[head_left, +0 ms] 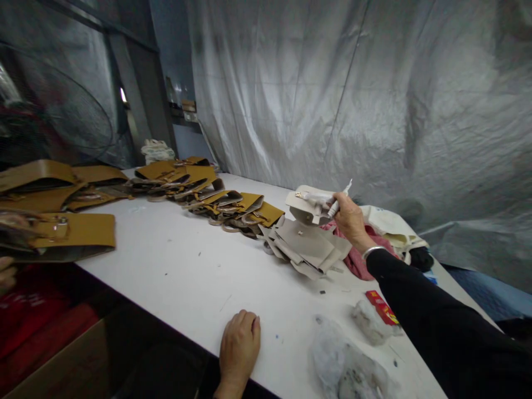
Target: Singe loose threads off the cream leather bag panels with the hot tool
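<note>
My right hand, with a silver bangle at the wrist, grips a beige handbag by what looks like its white wrapped handle. The bag is held over a fanned pile of beige bag pieces on the white table. My left hand rests on the table's near edge with its fingers curled in; nothing shows in it. A pink cloth lies partly behind the beige pile.
A row of mustard handbags runs along the table's far side. At left, another person's hand is near a mustard bag. Clear plastic bags, a red box and a cream cloth bag lie at right.
</note>
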Demonstrator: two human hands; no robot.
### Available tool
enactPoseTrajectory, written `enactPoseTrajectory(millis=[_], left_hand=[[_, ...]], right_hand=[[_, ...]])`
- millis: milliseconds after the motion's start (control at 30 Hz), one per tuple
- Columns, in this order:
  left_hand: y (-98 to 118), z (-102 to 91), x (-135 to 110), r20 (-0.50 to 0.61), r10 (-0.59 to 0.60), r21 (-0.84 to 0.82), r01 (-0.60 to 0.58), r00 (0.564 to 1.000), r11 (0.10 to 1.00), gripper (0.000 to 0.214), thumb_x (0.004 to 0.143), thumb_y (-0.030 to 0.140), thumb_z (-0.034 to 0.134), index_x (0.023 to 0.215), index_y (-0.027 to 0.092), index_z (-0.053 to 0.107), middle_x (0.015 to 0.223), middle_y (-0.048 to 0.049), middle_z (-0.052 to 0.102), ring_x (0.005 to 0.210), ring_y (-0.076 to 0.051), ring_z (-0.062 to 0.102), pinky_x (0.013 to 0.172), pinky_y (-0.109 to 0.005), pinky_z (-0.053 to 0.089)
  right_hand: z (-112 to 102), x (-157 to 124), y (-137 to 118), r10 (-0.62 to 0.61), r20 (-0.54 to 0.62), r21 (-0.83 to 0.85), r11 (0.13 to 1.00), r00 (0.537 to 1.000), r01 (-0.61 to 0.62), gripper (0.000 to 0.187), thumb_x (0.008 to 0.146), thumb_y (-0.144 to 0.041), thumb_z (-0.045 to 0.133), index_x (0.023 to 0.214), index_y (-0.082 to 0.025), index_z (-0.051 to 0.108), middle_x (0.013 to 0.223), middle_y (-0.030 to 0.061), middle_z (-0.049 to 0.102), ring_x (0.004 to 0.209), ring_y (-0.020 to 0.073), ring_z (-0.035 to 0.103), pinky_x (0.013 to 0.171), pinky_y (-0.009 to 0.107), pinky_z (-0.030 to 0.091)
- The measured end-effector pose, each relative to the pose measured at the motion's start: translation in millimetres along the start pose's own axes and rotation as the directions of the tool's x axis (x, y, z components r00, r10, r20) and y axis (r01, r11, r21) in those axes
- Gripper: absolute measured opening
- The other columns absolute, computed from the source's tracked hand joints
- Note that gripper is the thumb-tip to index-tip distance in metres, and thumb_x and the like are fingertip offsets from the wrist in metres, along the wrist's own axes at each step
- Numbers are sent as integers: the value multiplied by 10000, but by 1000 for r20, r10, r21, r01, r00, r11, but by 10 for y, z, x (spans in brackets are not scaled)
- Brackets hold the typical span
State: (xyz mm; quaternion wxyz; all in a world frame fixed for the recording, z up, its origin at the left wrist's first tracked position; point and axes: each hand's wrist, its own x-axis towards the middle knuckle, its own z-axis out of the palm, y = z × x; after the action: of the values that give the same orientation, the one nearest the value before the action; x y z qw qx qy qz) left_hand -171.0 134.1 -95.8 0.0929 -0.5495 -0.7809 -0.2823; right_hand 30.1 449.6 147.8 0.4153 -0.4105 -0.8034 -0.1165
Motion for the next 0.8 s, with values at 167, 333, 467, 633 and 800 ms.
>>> enactPoseTrajectory(millis=[167,333,467,633,800], left_hand=[[-6,1,-1,-6,-11,1,11,1000,1000,266,1002,190,487,808,200,669,839,-56,684,837,-241,654,783,-366,446],[-11,-31,18,7,-13,-5,13,1000,1000,250,996,195,488,840,192,683,876,-69,699,882,-245,667,814,-352,448],[0,-42,-39,-20,-7,-10,7,1000,1000,234,972,175,508,821,187,686,847,-65,701,840,-234,678,774,-333,447],[13,-34,-65,-31,-15,-35,14,999,999,195,912,180,577,748,193,682,794,-63,701,803,-232,675,748,-326,447],[-64,61,59,-2,-23,-98,23,1000,995,231,935,230,516,813,189,707,871,-98,699,860,-269,655,791,-368,465]], right_hand=[[-540,-87,-172,-29,-219,79,996,975,47,243,943,-256,491,1151,-194,600,1035,99,650,942,252,572,827,336,435],[-861,42,-359,109,-414,161,986,904,-45,200,955,-258,478,1124,-204,570,1044,99,626,947,250,552,850,348,428],[-787,-3,-507,247,-494,263,956,834,-128,111,946,-270,482,1009,-204,545,949,86,610,882,237,531,812,343,424],[-561,-305,-680,325,-456,363,918,828,-160,72,916,-290,529,892,-227,503,810,30,566,799,214,499,762,319,425],[-684,-276,-557,360,-416,369,906,835,-207,79,950,-299,544,951,-225,518,915,22,581,913,194,553,871,321,449]])
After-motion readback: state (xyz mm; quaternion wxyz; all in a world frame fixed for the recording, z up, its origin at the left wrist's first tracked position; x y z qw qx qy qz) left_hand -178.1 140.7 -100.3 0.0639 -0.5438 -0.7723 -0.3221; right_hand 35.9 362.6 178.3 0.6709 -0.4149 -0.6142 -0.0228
